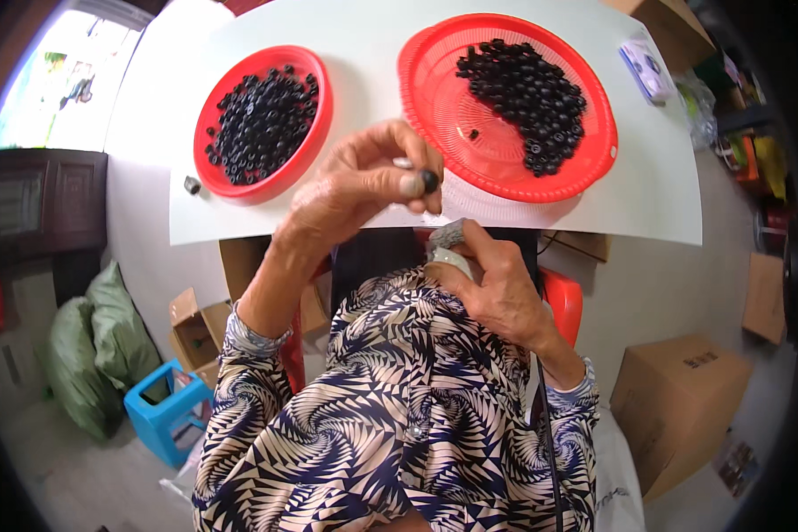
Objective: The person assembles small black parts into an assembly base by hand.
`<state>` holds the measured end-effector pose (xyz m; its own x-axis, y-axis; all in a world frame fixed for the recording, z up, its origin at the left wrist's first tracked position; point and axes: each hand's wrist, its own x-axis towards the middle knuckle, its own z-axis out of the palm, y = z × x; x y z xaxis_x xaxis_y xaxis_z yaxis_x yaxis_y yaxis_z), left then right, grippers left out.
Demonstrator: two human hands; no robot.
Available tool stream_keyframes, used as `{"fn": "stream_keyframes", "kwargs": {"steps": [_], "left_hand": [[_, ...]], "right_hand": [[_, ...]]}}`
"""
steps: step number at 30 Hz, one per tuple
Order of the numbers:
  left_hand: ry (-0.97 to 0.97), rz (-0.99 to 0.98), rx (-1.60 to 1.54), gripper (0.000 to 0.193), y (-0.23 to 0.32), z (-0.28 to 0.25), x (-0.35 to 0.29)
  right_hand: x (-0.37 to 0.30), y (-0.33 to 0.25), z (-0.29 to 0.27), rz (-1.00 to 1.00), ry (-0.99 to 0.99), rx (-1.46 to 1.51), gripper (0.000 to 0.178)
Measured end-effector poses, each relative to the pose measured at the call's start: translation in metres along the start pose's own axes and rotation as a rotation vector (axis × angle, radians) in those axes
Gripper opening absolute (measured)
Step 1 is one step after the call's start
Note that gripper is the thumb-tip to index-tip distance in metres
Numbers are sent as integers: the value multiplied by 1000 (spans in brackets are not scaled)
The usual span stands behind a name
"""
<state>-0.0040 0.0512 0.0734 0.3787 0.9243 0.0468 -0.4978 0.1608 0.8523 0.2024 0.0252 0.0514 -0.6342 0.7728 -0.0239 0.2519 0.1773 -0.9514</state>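
My left hand (350, 184) is raised over the table's near edge, thumb and fingers pinching a small round black piece (430, 182). Lower and closer to my body, my right hand (505, 288) is closed, its index finger wrapped in a grey covering (448, 235) and its thumb in a white one (452, 262). Whether anything sits between those fingers is hidden. A red basin (323, 133) left of my left hand holds many small black ring-shaped pieces (262, 124). To the right, a wider red plastic basket (434, 106) has black pieces (536, 102) heaped toward its far right side.
Both containers stand on a white table (363, 71). One dark piece (192, 185) lies beside the basin; a white and purple packet (645, 71) is at the right edge. Around me are a blue stool (164, 403), green sacks (84, 350) and a cardboard box (678, 408).
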Motion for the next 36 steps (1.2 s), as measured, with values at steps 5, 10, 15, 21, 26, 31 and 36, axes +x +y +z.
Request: {"fn": "stream_keyframes", "kwargs": {"steps": [5, 10, 15, 21, 26, 31, 36], "left_hand": [[194, -75, -371, 26, -37, -5, -38], [254, -101, -499, 22, -56, -15, -45], [266, -85, -495, 21, -57, -15, -46], [248, -96, -496, 18, -52, -10, -47], [197, -56, -470, 16, -52, -7, -48], [188, -25, -350, 14, -50, -4, -48], [206, -14, -280, 15, -52, -7, -50]], "right_hand": [[8, -1, -1, 108, 3, 28, 27], [10, 6, 1, 86, -30, -64, 24], [10, 7, 5, 168, 26, 43, 22], [9, 8, 6, 187, 32, 63, 21], [8, -2, 3, 224, 74, 50, 20], [6, -7, -1, 241, 115, 140, 22], [8, -24, -4, 224, 116, 80, 25]]}}
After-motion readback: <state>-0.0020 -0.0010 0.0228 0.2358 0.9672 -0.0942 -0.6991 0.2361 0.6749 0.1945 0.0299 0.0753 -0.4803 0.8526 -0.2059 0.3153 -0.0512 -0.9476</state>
